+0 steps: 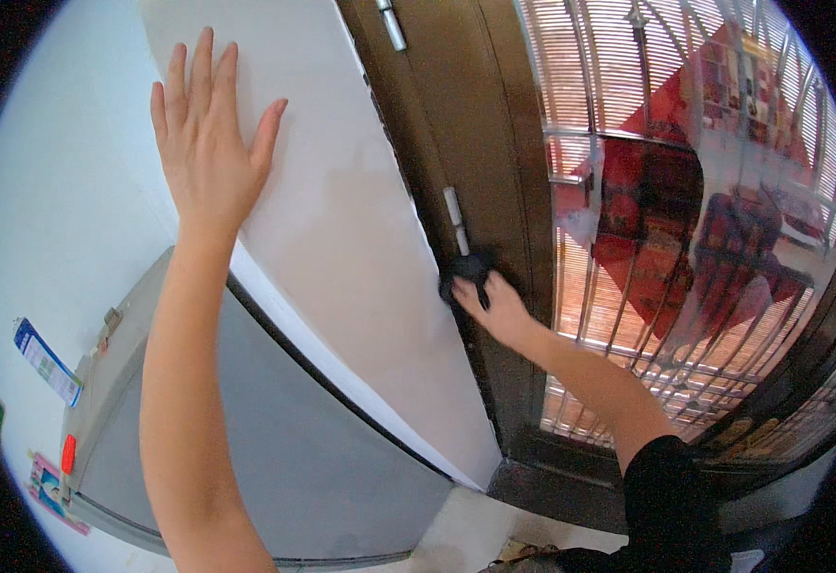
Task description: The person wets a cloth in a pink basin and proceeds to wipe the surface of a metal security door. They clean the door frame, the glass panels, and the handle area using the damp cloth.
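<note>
My left hand (206, 153) lies with its fingers stretched out, over or against the pale wall strip (337, 239) beside the door frame; it holds nothing. Lower and to the right, my right hand (506, 310) has its fingers around a bunched black cloth (464, 271). This cloth touches the dark brown door frame (509, 143), just below a silver hinge (455, 218). A second silver hinge (391, 24) sits higher up the frame. Slight blur covers the right fingers and the cloth.
Metal bars (590, 220) and glass fill the door at right, with a red diamond-shaped decoration (647, 224) on it. A large grey panel (294, 420) stands at lower left, with a blue-and-white label (47, 361) and a red piece (68, 454) near its edge.
</note>
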A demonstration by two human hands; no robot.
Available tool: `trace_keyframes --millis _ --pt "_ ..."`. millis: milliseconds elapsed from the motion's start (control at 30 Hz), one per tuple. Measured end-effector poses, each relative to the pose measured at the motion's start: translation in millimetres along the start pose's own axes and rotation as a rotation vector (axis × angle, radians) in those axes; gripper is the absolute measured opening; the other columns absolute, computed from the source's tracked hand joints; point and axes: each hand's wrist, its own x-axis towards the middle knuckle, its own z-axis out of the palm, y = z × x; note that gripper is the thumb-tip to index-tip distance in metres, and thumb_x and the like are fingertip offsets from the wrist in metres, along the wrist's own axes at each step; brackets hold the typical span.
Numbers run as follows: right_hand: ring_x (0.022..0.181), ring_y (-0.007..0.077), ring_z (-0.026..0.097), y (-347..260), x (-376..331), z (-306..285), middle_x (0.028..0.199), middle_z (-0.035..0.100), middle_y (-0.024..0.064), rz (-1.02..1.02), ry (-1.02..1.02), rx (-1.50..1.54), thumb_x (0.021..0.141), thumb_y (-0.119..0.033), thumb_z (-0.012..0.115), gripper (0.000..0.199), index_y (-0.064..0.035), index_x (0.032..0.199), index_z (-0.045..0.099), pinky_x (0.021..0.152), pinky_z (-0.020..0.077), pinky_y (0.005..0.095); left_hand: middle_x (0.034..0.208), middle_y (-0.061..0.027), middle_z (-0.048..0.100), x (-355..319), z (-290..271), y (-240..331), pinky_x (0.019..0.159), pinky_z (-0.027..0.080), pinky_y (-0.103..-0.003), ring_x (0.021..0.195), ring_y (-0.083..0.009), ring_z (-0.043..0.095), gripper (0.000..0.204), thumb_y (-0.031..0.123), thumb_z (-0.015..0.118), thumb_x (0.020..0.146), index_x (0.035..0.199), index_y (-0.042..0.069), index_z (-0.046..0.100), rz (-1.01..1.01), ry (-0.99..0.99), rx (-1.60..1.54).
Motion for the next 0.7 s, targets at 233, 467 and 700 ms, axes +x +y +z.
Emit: trace_keyframes --millis 233,467,700 --pt "0.092 0.0202 0.053 28 -49 49 0.111 0.057 0.0130 -0.201 -0.164 -0.741 0.079 -0.008 0.049 0.043 0.0028 0.120 0.048 0.085 0.0417 0.0356 0.146 -0.0008 0.029 -1 3 2 0.111 0.014 -0.044 0.137 -0.0205 0.020 0.058 0.049 0.051 0.086 0.134 0.018 0.042 0.067 0.106 -0.033" --pt "0.108 0.0236 0.047 99 -184 143 0.111 0.058 0.0085 -0.323 -0.765 -0.910 0.085 -0.020 0.047 0.033 -0.0054 0.113 0.057 0.100 0.0294 0.0379 0.145 -0.0009 0.030 -2 3 -5 0.111 0.014 -0.044 0.136 -0.0207 0.021 0.059 0.050 0.052 0.085 0.134 0.019 0.042 0.057 0.021 0.047" --pt "0.104 0.0288 0.050 100 -181 132 0.098 0.062 0.0127 -0.063 -0.429 -0.579 0.083 -0.020 0.050 0.022 -0.0043 0.091 0.063 0.087 0.0385 0.0421 0.145 -0.0011 0.031 -1 9 -3 0.111 0.016 -0.043 0.136 -0.0208 0.021 0.058 0.048 0.053 0.085 0.134 0.019 0.042 0.072 0.063 -0.009"
